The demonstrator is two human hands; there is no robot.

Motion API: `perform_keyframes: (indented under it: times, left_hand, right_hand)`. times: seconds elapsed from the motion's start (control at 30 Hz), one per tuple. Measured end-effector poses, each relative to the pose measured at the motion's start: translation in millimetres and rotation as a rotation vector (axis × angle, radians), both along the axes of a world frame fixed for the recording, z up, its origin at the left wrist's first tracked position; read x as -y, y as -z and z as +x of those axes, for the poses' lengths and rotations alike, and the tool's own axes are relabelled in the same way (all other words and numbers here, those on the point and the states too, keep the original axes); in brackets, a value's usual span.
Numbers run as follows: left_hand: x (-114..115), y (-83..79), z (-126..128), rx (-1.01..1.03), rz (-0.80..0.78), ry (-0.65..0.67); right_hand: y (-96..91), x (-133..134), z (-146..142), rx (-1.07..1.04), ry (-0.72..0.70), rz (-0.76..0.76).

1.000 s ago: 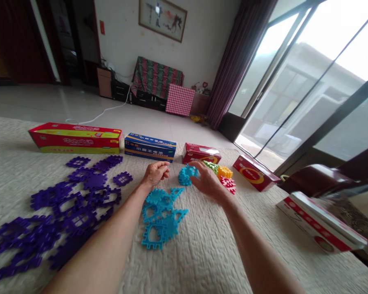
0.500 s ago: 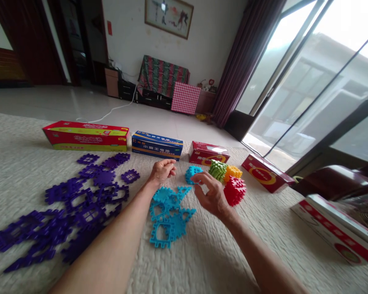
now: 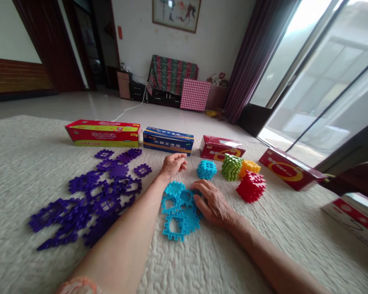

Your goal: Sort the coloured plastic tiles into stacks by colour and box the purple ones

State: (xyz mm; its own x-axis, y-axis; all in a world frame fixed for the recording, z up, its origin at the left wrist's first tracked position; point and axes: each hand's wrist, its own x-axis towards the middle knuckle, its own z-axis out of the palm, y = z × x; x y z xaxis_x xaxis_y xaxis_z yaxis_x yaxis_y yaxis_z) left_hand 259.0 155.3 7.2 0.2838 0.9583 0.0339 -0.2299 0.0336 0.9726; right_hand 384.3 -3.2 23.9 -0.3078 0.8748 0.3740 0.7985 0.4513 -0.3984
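Taking the loose light-blue interlocking tiles as the clock's centre, they lie flat and overlapping on the quilted cover. At three o'clock the right hand rests half-open over their edge, probably for a low approach; its underside is hidden, so I cannot tell whether a tile is pinched. At twelve the left hand is curled into a loose fist, contents unseen. The light-blue block sits at one, green, yellow and red blocks towards two, purple tiles at nine, apparently separated by colour
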Motion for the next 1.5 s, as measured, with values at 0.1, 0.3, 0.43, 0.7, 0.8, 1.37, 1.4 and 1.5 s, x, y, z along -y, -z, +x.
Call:
perform_keyframes:
  times: [0.1, 0.3, 0.43, 0.7, 0.8, 1.37, 1.4, 1.5]
  left_hand:
    - [-0.4, 0.2, 0.1, 0.001, 0.001, 0.004]
    - [-0.8, 1.5, 0.1, 0.001, 0.025, 0.01]
    - [-0.2, 1.0, 0.3, 0.01, 0.018, 0.01]
    - [-1.5, -7.1, -6.9, 0.164, -0.147, -0.019]
    - [-2.1, -7.3, -9.0, 0.195, -0.163, -0.009]
    - [1.8, -8.3, -6.4, 0.141, -0.12, -0.009]
    - [1.7, -8.1, -6.4, 0.141, -0.116, -0.01]
    - [1.0, -6.9, -6.4, 0.137, -0.108, -0.004]
  right_hand:
    - [-0.9, 0.7, -3.5, -0.033, 0.028, 0.049]
    - [0.3, -2.0, -19.6, -0.064, 0.0, 0.043]
    - [-2.6, -2.9, -29.6, 0.041, 0.021, -0.009]
    - [-3.4, -4.3, -38.5, 0.015, 0.05, -0.061]
    - [4.6, -7.2, -38.7, -0.086, 0.084, -0.037]
    - [-42.8, 0.6, 59.6, 0.224, 0.236, -0.363]
    - [-40.3, 0.7, 61.3, 0.255, 0.262, -0.349]
    - [-35.3, 1.7, 60.3, 0.284, 0.279, -0.335]
